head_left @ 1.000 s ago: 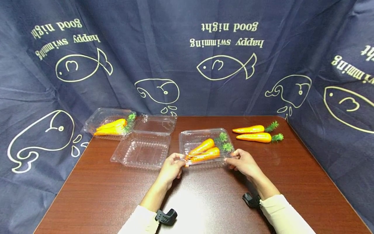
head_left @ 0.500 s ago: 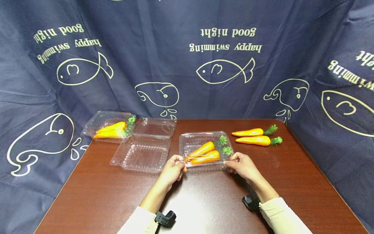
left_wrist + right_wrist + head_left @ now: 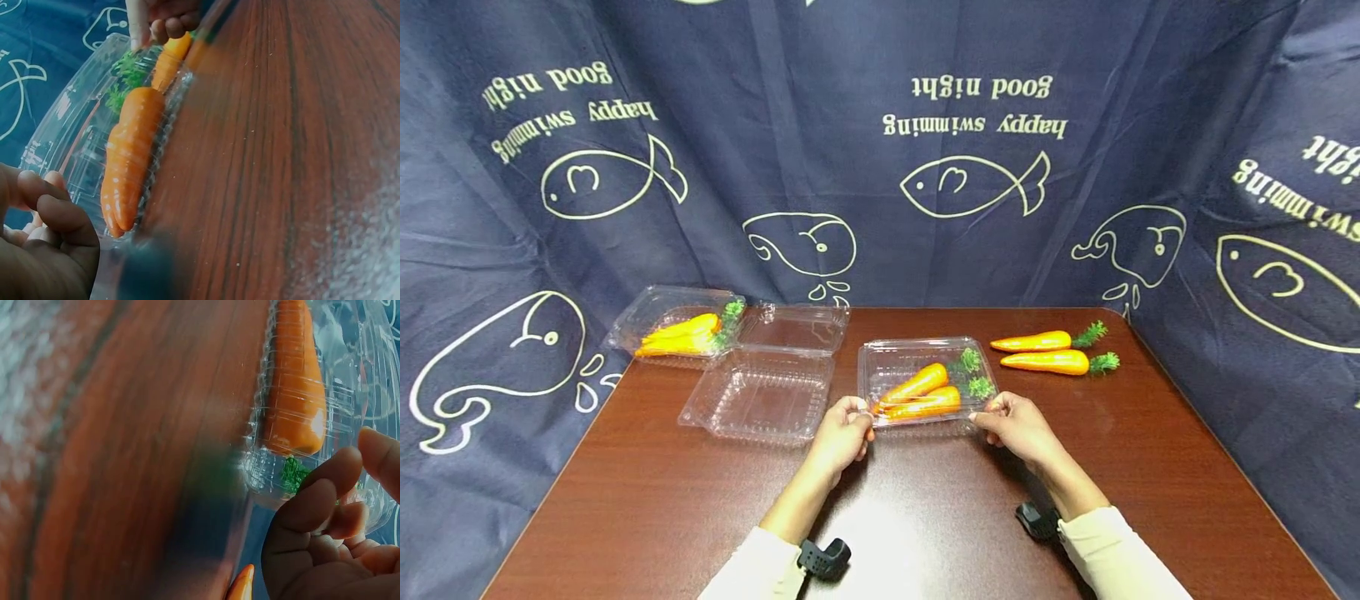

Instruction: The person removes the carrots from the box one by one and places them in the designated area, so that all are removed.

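A clear plastic clamshell box [image 3: 887, 354] with its lid over it rests on the table in the middle of the head view. Two orange carrots [image 3: 922, 402] with green tops [image 3: 980, 387] lie inside, seen through the plastic. My left hand [image 3: 841, 435] pinches the box's front left corner between thumb and curled fingers. At the front right corner, my right hand [image 3: 1017, 427] pinches the rim in the same way. The right wrist view shows its thumb and fingers [image 3: 334, 472] at the lid's edge. Whether the rim is fully pressed together cannot be made out.
Left of the box lies an open clear clamshell [image 3: 760, 400], its lid [image 3: 793, 327] folded back. Behind it at the far left stands another clear box [image 3: 643, 317] holding carrots. Two loose carrots [image 3: 1045, 361] lie at the back right. A dark blue curtain [image 3: 820, 100] encloses the brown table [image 3: 647, 492].
The head view has tilted and shifted slightly. Both hands keep hold of the same front corners, and the box and carrots stay in place.
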`<state>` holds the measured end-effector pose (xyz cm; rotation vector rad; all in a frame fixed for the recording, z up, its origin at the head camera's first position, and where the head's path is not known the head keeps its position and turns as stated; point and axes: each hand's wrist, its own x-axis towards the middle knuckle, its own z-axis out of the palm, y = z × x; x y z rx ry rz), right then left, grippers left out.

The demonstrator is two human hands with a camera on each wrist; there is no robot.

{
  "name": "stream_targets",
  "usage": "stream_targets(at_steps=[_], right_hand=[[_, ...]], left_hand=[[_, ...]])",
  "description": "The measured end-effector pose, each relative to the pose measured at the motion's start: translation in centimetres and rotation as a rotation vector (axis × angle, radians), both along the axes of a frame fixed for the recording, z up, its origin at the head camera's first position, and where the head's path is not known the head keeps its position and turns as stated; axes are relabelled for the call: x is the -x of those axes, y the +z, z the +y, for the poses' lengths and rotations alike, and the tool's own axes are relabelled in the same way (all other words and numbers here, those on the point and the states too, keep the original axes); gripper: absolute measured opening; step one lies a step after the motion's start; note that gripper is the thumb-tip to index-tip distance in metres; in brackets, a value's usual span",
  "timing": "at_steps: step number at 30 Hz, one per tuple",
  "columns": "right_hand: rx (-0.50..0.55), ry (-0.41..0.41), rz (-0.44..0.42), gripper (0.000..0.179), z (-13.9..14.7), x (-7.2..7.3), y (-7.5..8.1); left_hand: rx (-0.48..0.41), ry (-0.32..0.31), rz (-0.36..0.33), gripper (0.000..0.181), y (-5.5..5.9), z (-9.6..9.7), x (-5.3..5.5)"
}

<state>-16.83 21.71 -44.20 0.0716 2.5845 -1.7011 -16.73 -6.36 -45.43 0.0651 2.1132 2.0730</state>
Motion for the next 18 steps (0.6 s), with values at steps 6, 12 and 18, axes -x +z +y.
stream_targets(at_steps=[6, 12, 18], right_hand=[[0.039, 0.032, -0.037, 0.021, 0.11, 0.28, 0.02], [0.044, 0.043, -0.055, 0.021, 0.14, 0.28, 0.04], [-0.030, 0.057, -0.006, 0.019, 0.03, 0.43, -0.04]], left_hand=[[0.033, -0.002, -0.003, 0.013, 0.17, 0.01, 0.16], [0.025, 0.011, -0.003, 0.014, 0.13, 0.19, 0.15], [0.026, 0.014, -0.006, 0.016, 0.23, 0.16, 0.16]])
